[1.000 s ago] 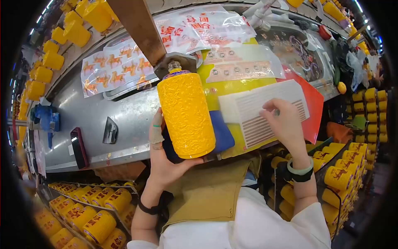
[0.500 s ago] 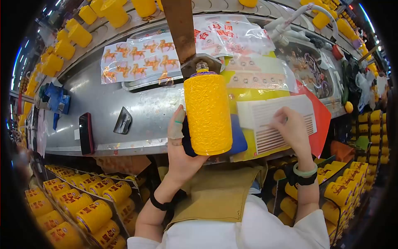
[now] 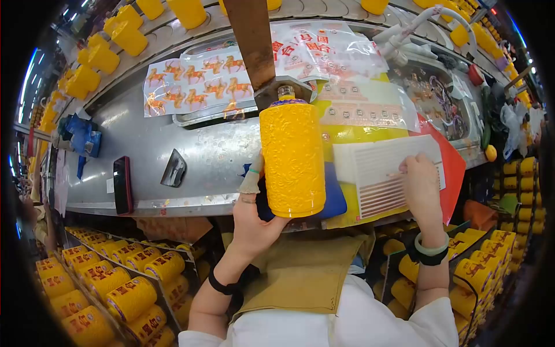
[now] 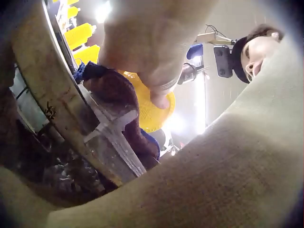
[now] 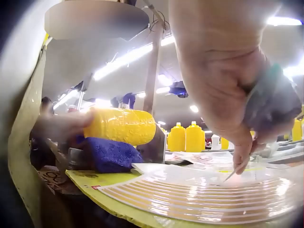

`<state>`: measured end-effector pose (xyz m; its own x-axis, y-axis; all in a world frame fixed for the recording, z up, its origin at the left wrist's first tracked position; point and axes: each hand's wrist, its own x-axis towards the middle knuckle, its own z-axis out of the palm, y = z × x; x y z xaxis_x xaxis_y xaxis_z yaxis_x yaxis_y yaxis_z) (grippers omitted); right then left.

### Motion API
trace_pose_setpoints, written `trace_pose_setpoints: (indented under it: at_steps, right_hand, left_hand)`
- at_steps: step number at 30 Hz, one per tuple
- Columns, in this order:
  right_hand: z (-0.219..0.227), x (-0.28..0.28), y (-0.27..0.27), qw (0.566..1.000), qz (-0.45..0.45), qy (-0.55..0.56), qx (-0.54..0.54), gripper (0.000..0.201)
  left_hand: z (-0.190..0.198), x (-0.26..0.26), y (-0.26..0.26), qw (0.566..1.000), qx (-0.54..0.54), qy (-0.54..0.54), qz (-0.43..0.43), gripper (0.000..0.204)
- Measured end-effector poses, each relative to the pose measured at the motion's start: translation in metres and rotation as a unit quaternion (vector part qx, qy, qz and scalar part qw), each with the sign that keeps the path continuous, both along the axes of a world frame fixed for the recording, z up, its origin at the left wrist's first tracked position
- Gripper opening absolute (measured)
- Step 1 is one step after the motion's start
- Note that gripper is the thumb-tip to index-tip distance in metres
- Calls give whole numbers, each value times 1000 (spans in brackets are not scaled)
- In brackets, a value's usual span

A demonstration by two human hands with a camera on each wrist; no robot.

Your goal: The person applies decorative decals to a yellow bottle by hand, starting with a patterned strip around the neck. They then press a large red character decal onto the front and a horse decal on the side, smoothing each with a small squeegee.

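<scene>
A yellow embossed bottle (image 3: 293,162) lies with its clear glass neck toward a metal bracket (image 3: 283,87). My left hand (image 3: 254,222) holds it, thumb at the base and fingers along its left side. A blue cushion (image 3: 334,194) shows under the bottle. To the right, a white sheet with brown strips (image 3: 378,199) rests on a yellow mat (image 3: 347,217). Over that sheet, my right hand (image 3: 422,185) pinches a thin strip (image 3: 395,174) between thumb and fingertips. The right wrist view shows the strip's end (image 5: 231,176) tilted up from the sheet.
A wooden post (image 3: 248,40) rises behind the bracket. Decal sheets with horses (image 3: 196,78) and red characters (image 3: 324,49) lie at the back. A phone (image 3: 122,185) and a dark scraper-like piece (image 3: 173,169) are on the metal table. Racks of yellow bottles (image 3: 130,298) stand below.
My right hand has moved rightward across the striped sheet, and a thin strip now shows at its fingertips. My left hand keeps its hold on the bottle. The head view has shifted.
</scene>
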<state>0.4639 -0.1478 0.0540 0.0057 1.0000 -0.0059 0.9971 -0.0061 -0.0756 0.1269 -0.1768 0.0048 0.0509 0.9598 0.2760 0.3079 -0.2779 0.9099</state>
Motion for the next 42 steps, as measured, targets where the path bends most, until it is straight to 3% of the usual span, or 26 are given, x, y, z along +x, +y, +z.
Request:
trace_pose_setpoints:
  at_steps: [4, 6, 7, 9, 15, 21, 23, 27, 29, 33, 35, 37, 41, 42]
  right_hand:
    - [-2, 3, 4, 1000, 11, 8, -11, 6]
    - [-3, 4, 6, 990, 51, 128, -8, 9]
    - [-2, 4, 7, 990, 50, 128, -10, 9]
    - [2, 4, 9, 967, 34, 250, -40, 12]
    - [17, 8, 15, 950, -21, 300, -83, 16]
    - [11, 12, 11, 973, 2, 217, -78, 20]
    - [12, 11, 9, 978, -10, 200, -53, 17]
    - [1, 18, 9, 980, 7, 184, -71, 14]
    - [-2, 24, 6, 996, 22, 88, -10, 13]
    - [13, 21, 4, 1000, 9, -19, -7, 8]
    - [21, 11, 4, 999, 34, 16, 20, 7]
    - [29, -4, 6, 981, 58, 186, 27, 8]
    - [45, -45, -2, 947, 62, 314, -34, 6]
    - [47, -54, -4, 942, 99, 319, -27, 5]
  left_hand:
    - [2, 1, 1, 999, -29, -11, -8, 97]
    - [3, 5, 4, 1000, 2, 2, 11, 98]
    - [3, 7, 4, 1000, 0, 1, 10, 98]
    - [2, 12, 5, 999, -17, -45, 13, 99]
    - [4, 12, 6, 999, -8, 22, 33, 102]
    - [3, 14, 6, 999, 2, 17, 39, 102]
    - [1, 16, 6, 999, -9, -43, 32, 102]
    - [1, 11, 3, 999, -2, 24, 44, 102]
    - [2, 12, 1, 999, -13, 3, 38, 101]
    - [-2, 11, -5, 997, -50, -21, 48, 100]
    - [1, 8, -2, 998, -45, 11, 43, 96]
    - [-2, 8, -5, 998, -23, -30, 46, 89]
    - [13, 5, -3, 999, 9, 10, 38, 86]
    - [17, 7, -2, 999, 24, 26, 40, 87]
